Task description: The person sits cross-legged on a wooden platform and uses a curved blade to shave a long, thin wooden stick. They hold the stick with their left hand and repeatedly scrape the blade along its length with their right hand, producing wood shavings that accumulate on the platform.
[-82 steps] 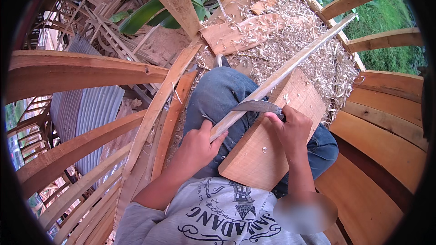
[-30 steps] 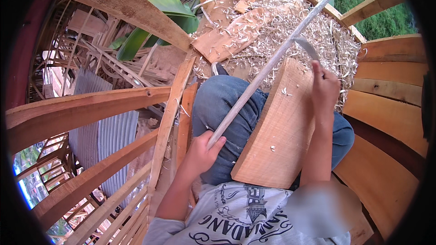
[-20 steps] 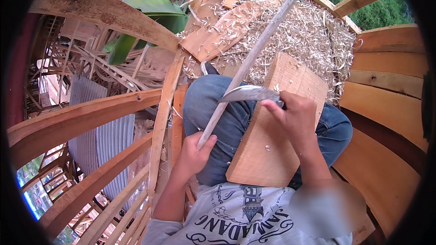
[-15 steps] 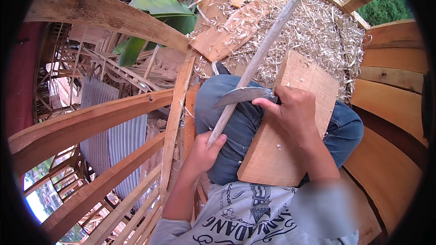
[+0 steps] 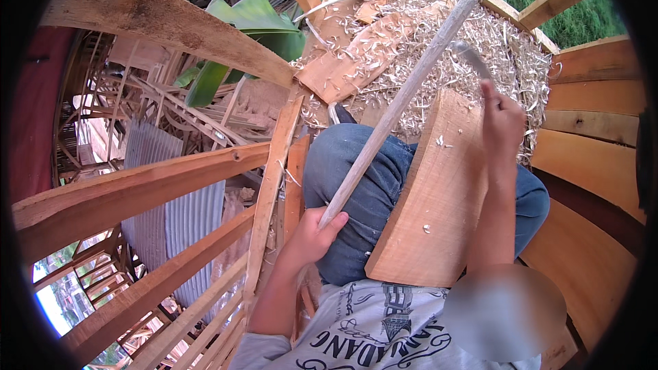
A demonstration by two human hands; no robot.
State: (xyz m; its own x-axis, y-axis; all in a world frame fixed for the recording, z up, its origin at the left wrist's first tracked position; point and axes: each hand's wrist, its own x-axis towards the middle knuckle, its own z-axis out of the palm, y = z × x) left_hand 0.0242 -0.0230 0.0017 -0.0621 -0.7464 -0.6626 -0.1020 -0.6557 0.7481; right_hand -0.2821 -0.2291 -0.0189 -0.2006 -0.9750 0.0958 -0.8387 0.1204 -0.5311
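My left hand (image 5: 314,235) is closed around the lower end of a long, pale wooden pole (image 5: 397,106), which slants up and away to the far right. In my right hand (image 5: 502,122) is a knife (image 5: 471,59), its curved blade pointing away from me, above the shavings and apart from the pole. The knife's handle is mostly hidden in my fist. Across my lap, on my jeans (image 5: 356,185), rests a thick wooden board (image 5: 432,199) with a few small shavings on it. My right forearm passes over the board's right side.
Curled wood shavings (image 5: 439,41) cover the platform ahead, with a flat plank (image 5: 349,62) partly under them. Timber rails (image 5: 144,171) stand at my left, above corrugated metal sheets (image 5: 195,233). Curved wooden boards (image 5: 589,144) form a wall at my right.
The knife has left the pole, swinging right and away from me with my right hand. My left hand keeps hold of the pole and has shifted slightly right.
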